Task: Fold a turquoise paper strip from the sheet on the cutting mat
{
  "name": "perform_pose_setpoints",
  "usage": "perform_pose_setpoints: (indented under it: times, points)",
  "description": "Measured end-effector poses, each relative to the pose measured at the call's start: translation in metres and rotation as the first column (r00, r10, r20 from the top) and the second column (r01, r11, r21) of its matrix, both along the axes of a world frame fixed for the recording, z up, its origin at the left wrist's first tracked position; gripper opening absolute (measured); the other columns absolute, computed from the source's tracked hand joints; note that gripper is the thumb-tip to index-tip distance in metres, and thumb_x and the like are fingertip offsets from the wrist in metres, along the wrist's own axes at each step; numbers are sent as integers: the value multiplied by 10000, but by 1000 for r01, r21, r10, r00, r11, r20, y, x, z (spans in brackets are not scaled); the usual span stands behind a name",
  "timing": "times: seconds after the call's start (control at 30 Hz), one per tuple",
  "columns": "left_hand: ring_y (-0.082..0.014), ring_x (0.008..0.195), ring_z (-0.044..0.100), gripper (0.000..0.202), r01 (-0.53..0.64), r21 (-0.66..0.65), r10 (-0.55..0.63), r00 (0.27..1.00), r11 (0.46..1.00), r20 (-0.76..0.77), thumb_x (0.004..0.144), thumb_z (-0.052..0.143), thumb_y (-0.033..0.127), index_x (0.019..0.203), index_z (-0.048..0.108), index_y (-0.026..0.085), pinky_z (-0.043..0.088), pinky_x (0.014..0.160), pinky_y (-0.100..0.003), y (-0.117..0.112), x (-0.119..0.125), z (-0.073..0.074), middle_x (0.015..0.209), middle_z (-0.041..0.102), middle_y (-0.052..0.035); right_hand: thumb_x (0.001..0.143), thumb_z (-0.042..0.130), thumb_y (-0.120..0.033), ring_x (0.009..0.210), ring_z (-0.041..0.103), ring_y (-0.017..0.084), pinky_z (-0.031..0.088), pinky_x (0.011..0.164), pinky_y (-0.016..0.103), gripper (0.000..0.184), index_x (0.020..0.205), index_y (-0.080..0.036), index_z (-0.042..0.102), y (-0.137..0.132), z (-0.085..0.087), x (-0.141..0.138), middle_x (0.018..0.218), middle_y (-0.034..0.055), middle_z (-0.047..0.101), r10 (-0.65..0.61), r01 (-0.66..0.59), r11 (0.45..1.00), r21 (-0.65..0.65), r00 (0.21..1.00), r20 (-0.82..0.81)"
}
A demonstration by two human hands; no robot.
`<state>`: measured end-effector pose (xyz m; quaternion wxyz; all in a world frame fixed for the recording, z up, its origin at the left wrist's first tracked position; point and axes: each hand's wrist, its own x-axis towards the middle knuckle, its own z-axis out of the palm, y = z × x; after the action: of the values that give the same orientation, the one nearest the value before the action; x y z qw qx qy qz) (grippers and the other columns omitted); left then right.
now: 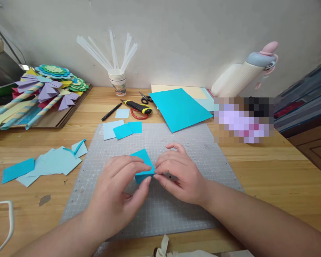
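Observation:
A bright blue piece of paper (143,157), bent along its near edge, is between my two hands above the middle of the grey cutting mat (176,210). My left hand (117,185) has it from the left, fingers over the top and thumb at the near edge. At the right corner, my right hand (179,175) pinches the same paper between thumb and fingertips. Part of the sheet is hidden under the left fingers. Just beyond lie a pale blue square (110,129) and smaller bright blue squares (122,131) on the mat's far edge.
A large blue sheet (180,109) overlaps the mat's far right. Behind are a utility knife (137,106), scissors (145,98), a black pen (111,111) and a paper cup (117,84) of white strips. Pale blue pieces (49,162) lie left; paper flowers (53,73) stand beyond. A bottle (253,67) leans right.

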<state>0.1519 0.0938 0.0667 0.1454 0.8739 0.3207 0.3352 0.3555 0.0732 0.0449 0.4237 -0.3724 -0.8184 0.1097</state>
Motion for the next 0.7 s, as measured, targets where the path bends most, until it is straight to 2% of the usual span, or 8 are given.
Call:
perform_pose_setpoints:
  times: [0.13, 0.3, 0.6, 0.7]
  points:
    - [-124, 822, 579, 127, 53, 23, -52, 998, 998, -40, 836, 573, 86, 881, 581, 205, 407, 762, -301, 0, 3, 3, 860, 650, 21, 905, 562, -195, 752, 619, 116, 322, 999, 422, 62, 844, -209, 561, -1, -1, -1, 802, -9, 674, 22, -22, 1000, -20, 999, 34]
    - [-129, 759, 560, 124, 60, 48, -56, 995, 997, -79, 822, 550, 69, 778, 556, 185, 384, 717, -315, 0, 5, 2, 784, 626, 22, 913, 553, -201, 771, 617, 120, 328, 991, 417, 72, 842, -204, 562, -2, -2, -4, 804, -5, 671, 52, -51, 998, -41, 998, 38]
    - [-132, 731, 586, 147, -49, 141, 62, 994, 989, -92, 767, 544, 46, 728, 525, 187, 409, 723, -308, 7, 0, 4, 748, 625, 20, 891, 576, -149, 748, 629, 114, 322, 993, 431, 93, 821, -205, 551, 2, -1, 2, 807, -11, 686, 7, -7, 1000, -15, 1000, -2]
    - [-138, 738, 595, 150, -140, 208, 156, 986, 968, -62, 760, 538, 57, 716, 515, 198, 412, 731, -306, 11, -3, 5, 757, 632, 23, 889, 574, -143, 750, 637, 121, 334, 990, 438, 101, 818, -211, 550, 6, -2, 7, 795, -14, 685, -39, 39, 999, -10, 998, -47]
